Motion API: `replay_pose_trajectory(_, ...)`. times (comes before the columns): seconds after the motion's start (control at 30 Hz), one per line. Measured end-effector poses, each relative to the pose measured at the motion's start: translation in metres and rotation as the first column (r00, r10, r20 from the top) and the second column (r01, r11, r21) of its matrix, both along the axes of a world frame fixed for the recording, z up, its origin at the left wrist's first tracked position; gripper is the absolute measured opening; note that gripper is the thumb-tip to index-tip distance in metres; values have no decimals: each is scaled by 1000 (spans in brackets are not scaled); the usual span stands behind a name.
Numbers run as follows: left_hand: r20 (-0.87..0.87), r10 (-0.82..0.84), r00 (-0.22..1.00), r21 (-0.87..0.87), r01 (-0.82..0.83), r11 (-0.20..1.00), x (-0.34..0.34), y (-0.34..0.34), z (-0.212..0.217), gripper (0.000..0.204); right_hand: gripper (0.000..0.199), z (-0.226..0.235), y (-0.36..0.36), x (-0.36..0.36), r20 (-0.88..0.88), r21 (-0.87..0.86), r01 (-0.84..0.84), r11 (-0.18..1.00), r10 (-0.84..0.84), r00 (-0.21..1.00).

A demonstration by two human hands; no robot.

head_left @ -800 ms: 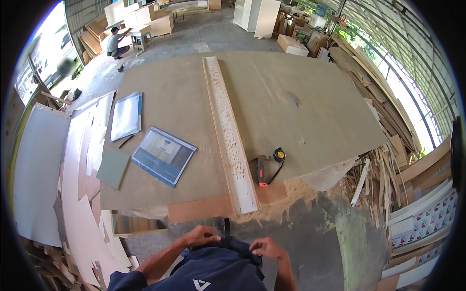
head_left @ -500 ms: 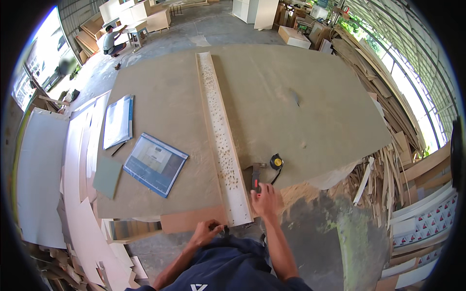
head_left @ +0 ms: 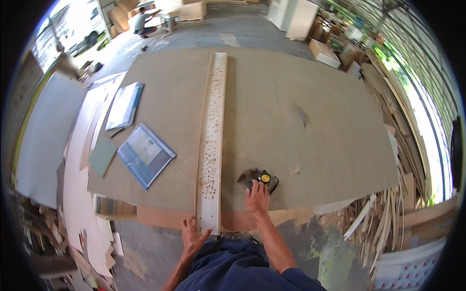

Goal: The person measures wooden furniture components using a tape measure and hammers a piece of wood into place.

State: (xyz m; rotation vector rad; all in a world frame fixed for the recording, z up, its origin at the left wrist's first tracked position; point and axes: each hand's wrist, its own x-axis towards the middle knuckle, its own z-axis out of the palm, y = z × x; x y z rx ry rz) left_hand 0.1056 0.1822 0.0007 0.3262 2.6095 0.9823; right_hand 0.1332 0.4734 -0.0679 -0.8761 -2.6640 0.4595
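Observation:
A long, shallow white board (head_left: 210, 160) with raised wooden edges lies lengthwise on the table, dotted with brown specks or holes. My left hand (head_left: 194, 236) grips its near left corner, thumb on the white face and fingers along the left edge. To the right of the board, my right hand (head_left: 257, 198) closes over the dark handle of a hammer (head_left: 248, 175), whose head is smeared by motion. A black and yellow tape measure (head_left: 264, 178) sits right beside the hammer, just beyond my fingertips.
On the table (head_left: 301, 136) at left are a blue-edged printed folder (head_left: 145, 155), another folder (head_left: 124, 105) and a green sheet (head_left: 102, 156). Wood strips (head_left: 381, 228) are heaped at right. A person (head_left: 144, 23) crouches far off at left.
The board's near end has swung left across the table, and my left hand has moved onto its corner. The hammer has shifted under my right hand, closer against the tape measure. The view has turned.

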Motion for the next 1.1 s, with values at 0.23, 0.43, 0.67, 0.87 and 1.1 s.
replay_pose_trajectory(0.23,-8,113,994,-202,-112,973,20,39,2,116,44,-8,76,33,-67,150,-20,988,30,997)
replay_pose_trajectory(0.43,-98,32,995,-270,-58,961,22,53,-16,126,44,-1,138,57,-11,156,160,975,-160,987)
replay_pose_trajectory(0.67,-83,49,995,-394,-78,916,30,51,-26,126,30,25,68,85,-68,237,107,966,-93,993)
replay_pose_trajectory(0.87,-31,44,999,-347,-52,936,26,55,-12,117,27,-9,-9,117,131,-573,75,816,1,991)
replay_pose_trajectory(1.1,58,-9,998,-152,18,988,2,7,-39,115,22,62,-21,100,-269,-931,-244,271,-57,962)
